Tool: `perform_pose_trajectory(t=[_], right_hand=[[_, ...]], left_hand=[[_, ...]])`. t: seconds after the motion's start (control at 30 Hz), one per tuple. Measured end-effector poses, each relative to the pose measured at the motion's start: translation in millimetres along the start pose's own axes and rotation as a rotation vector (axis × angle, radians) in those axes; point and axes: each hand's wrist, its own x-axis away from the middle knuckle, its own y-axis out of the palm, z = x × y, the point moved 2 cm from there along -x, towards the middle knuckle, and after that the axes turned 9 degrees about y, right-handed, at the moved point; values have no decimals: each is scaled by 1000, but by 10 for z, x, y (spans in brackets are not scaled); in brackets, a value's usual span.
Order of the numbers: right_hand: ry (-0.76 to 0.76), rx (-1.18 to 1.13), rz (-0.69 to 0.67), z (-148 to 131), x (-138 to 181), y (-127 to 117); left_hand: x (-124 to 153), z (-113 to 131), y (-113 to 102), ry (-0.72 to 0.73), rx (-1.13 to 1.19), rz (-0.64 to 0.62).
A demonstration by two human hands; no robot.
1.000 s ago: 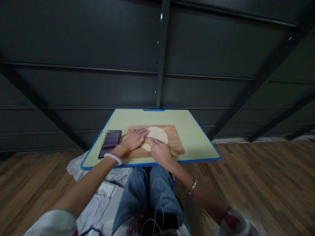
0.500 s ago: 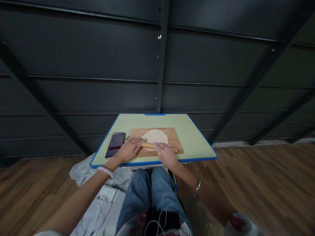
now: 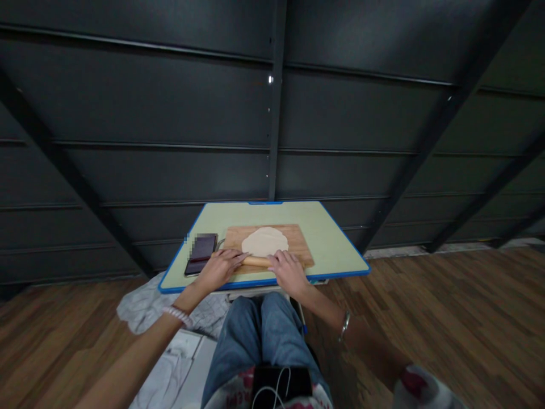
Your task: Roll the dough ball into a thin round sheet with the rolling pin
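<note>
A wooden rolling pin [image 3: 257, 261] lies across the near part of a wooden board [image 3: 300, 244]. My left hand [image 3: 221, 267] is closed over the pin's left end, and my right hand [image 3: 288, 269] over its right part, fingers laid on top. Both palms hide the ends of the pin. Just beyond it a flat, roughly round sheet of dough [image 3: 264, 241] rests on the board, its near edge close to the pin.
The board sits on a pale green table [image 3: 336, 250] with a blue rim. A phone [image 3: 201, 253] lies left of the board. My legs in jeans [image 3: 268, 329] are under the near edge, with crumpled white cloth [image 3: 140, 304] to the left. A dark panelled wall [image 3: 191, 102] stands behind.
Both hands have drawn the rolling pin a little toward me, off the middle of the dough to its near edge. More of the dough shows now. The view has shifted slightly.
</note>
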Motion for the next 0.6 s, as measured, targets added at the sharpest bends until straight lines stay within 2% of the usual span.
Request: perform_pose_trajectory(t=[0.1,0.2,0.4,0.5,0.6], right_hand=[[-72,70,16,22,-17,-37],[-123,67,23,166,-122,-92],[-179,-27,-42,498,-254,-68],[-150,-139,-63,552,-227,-4],[-105,-169,-29,538,-239,42]], left_hand=[[-41,61,-101,46,-35,-81],[-129,138,-141,29,-81,-100],[-285,372,68,-130,-135,-60],[-324,525,167,-223,-134,-12],[-398,597,200,-308,-172,53]])
